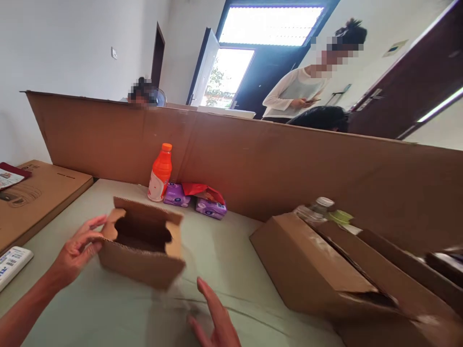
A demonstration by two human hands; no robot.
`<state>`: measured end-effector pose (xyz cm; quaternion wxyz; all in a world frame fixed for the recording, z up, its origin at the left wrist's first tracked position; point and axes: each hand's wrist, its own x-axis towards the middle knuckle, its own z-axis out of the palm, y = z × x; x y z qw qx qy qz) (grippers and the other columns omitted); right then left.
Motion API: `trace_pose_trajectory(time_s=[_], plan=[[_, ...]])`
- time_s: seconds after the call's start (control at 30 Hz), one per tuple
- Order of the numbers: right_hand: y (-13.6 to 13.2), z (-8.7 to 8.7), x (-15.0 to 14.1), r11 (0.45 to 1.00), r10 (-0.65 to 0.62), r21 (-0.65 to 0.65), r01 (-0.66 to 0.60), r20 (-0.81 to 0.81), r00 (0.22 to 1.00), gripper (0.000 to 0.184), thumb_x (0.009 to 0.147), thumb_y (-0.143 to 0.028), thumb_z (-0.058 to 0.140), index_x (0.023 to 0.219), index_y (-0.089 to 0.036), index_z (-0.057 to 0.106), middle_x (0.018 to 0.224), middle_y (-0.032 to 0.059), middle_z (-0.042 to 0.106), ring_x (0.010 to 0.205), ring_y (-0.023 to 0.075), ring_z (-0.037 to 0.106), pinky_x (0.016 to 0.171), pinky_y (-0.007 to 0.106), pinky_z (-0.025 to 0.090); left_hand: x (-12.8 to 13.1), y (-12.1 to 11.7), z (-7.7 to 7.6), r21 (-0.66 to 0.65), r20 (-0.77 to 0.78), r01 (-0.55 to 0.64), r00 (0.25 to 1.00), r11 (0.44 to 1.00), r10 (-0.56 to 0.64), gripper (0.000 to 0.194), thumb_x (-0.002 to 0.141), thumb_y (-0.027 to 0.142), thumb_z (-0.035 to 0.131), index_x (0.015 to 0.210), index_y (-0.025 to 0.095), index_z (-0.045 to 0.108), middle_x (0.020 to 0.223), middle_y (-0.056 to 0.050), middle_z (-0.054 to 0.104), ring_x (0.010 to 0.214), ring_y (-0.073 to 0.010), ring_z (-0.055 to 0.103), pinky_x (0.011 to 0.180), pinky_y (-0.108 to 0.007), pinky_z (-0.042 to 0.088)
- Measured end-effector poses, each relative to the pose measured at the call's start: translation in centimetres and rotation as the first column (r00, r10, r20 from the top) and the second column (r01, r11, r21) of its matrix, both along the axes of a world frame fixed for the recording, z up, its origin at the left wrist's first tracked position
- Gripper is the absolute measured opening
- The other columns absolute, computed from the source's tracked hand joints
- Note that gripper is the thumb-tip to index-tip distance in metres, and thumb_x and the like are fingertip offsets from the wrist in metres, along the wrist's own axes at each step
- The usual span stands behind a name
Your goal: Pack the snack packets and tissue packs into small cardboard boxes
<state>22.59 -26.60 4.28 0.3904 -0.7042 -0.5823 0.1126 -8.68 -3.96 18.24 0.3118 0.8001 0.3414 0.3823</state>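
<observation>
A small open-topped cardboard box [141, 265] is in front of me, with short notched flaps standing at its two ends and a dark inside whose contents I cannot make out. My left hand [77, 250] holds the box at its left end, the fingers by the left flap and the thumb near the front corner. Below and right of the box, my right hand [215, 320] is apart from it, thumb and fingers spread with nothing between them. The box's lower right corner is slightly blurred.
An orange bottle [161, 171] and purple tissue packs [211, 208] with a red wrapper [206, 192] stand along a cardboard partition [231, 159]. Larger cardboard boxes [289, 260] fill the right. A flat carton [47, 202] and white device [13, 264] lie left. Several people are beyond the partition.
</observation>
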Motion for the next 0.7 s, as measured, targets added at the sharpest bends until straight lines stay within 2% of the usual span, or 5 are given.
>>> trace_pose_trajectory(time_s=[0.2, 0.27, 0.43, 0.57, 0.7], plan=[[-2.3, 4.0, 0.6, 0.995, 0.046, -0.070, -0.075, -0.343, 0.938, 0.067, 0.095, -0.053, 0.052, 0.153, -0.021, 0.044, 0.152, 0.0155, 0.053, 0.139, 0.0322, 0.052, 0.111, 0.046, 0.049, 2.1, -6.4, -0.5, -0.099, 0.045, 0.181, 0.983, 0.978, -0.178, 0.030, 0.098, 0.049, 0.056, 0.088, 0.027, 0.075, 0.150, -0.007, 0.055, 0.134, -0.0312, 0.058, 0.109, -0.050, 0.051], [-3.3, 4.3, 0.7, 0.995, 0.054, -0.055, -0.087, -0.441, 0.896, 0.067, 0.095, -0.055, 0.051, 0.152, -0.021, 0.046, 0.151, 0.0154, 0.054, 0.134, 0.0309, 0.057, 0.109, 0.043, 0.050, 1.8, -6.9, -1.6, -0.106, 0.021, 0.167, 0.986, 0.980, -0.166, 0.026, 0.093, 0.051, 0.063, 0.105, 0.031, 0.074, 0.159, -0.006, 0.045, 0.139, -0.0341, 0.053, 0.110, -0.051, 0.051], [-1.7, 5.3, 1.9, 0.977, 0.150, -0.044, -0.207, -0.550, 0.822, 0.064, 0.092, -0.050, 0.057, 0.149, -0.021, 0.050, 0.141, 0.0157, 0.062, 0.121, 0.0302, 0.065, 0.100, 0.041, 0.055, 1.9, -4.3, -4.9, -0.174, -0.161, 0.198, 0.961, 0.965, -0.226, 0.117, 0.071, 0.076, 0.073, 0.163, 0.034, 0.015, 0.167, -0.015, 0.029, 0.148, -0.0415, 0.040, 0.106, -0.055, 0.052], [1.8, 5.9, 3.1, 0.955, 0.240, -0.027, -0.295, -0.513, 0.824, 0.064, 0.088, -0.031, 0.057, 0.151, -0.023, 0.048, 0.133, 0.0124, 0.067, 0.116, 0.0276, 0.066, 0.090, 0.039, 0.058, 3.9, -1.6, -6.4, -0.316, -0.168, 0.295, 0.918, 0.902, -0.360, 0.111, 0.068, 0.087, 0.063, 0.160, 0.032, 0.030, 0.139, -0.014, 0.065, 0.124, -0.0407, 0.064, 0.092, -0.050, 0.061], [5.6, 6.2, 6.3, 0.970, 0.220, -0.054, -0.235, -0.198, 0.955, 0.049, 0.084, -0.021, 0.054, 0.132, -0.024, 0.065, 0.116, 0.0077, 0.075, 0.103, 0.0243, 0.071, 0.087, 0.038, 0.058, 5.0, -1.1, -8.0, -0.308, -0.113, 0.233, 0.954, 0.922, -0.279, 0.110, 0.066, 0.094, 0.056, 0.156, 0.033, 0.037, 0.127, -0.013, 0.072, 0.110, -0.0407, 0.071, 0.083, -0.053, 0.064]])
